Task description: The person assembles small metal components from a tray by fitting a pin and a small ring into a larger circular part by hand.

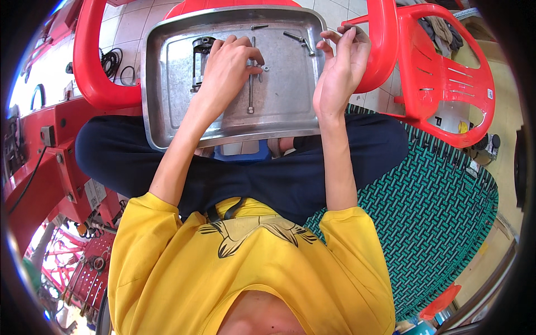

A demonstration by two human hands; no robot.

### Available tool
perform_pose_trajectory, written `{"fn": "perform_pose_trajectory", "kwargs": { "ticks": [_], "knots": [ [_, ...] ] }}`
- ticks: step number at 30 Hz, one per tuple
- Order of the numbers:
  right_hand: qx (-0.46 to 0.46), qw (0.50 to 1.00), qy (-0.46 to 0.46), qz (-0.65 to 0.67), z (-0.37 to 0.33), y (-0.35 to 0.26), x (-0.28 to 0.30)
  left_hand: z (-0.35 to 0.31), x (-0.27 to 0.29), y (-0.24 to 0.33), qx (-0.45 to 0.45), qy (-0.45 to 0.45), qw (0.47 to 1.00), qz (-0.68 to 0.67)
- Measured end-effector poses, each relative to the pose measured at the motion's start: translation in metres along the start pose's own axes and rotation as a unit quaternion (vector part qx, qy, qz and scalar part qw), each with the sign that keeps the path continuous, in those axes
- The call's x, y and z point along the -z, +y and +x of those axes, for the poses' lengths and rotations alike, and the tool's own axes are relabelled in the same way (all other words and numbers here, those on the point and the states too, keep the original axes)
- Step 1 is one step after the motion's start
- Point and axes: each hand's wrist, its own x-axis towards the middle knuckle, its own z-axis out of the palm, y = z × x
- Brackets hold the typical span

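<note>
Long thin grey metal rod with a thicker nut-like end piece (pixel 251 96): head view; lies lengthwise near the middle of the tray, thick end toward the person, middle stretch partly hidden by the left hand.
Shallow silvery rectangular metal tray with rounded corners (pixel 296 109): in front of the person, between two glossy red plastic armrests (pixel 382 47); near edge above the legs in dark navy trousers (pixel 363 146).
Left hand (pixel 228 64): over the tray, back upward, fingers bent; thumb and forefinger narrowly spaced beside the rod. Grip on it or on a small piece: cannot tell.
Right hand (pixel 338 75): raised at the tray's right wall, fingers loosely curled and slightly spread, tips pointing up and inward.
Black metal part with a round end and slim bars (pixel 204 43): in the tray, left of the left hand, which partly covers it.
Small pale metal nut (pixel 266 68): just right of the left thumb.
Short dark metal pin (pixel 259 27): near the tray's far wall.
Slim metal bolts (pixel 307 47): toward the far right corner; contact between them too small to judge.
Right-hand surroundings: red plastic chair (pixel 458 82) beside a green-and-black woven mat (pixel 430 218).
</note>
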Motion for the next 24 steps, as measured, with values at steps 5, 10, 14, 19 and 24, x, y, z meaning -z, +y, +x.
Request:
{"fn": "perform_pose_trajectory", "kwargs": {
  "ticks": [5,10,14,19,24],
  "knots": [
    [-0.006,1.0,-0.004,0.003,0.0,-0.001,0.001,0.001,-0.004,0.0,-0.008,-0.015,1.0,-0.001],
    [-0.007,1.0,-0.007,0.007,0.0,-0.002,0.001,0.001,-0.008,-0.001,-0.015,-0.009,1.0,0.012],
    [-0.009,1.0,-0.007,0.008,0.0,-0.001,0.002,0.002,-0.009,-0.002,-0.011,0.013,1.0,0.011],
    [-0.009,1.0,-0.004,0.007,0.0,0.001,0.003,0.004,0.0,-0.005,-0.004,0.056,0.998,0.015],
    [-0.013,1.0,-0.002,0.003,0.0,0.0,0.002,0.006,0.007,-0.006,0.013,0.102,0.995,0.018]
  ]
}}
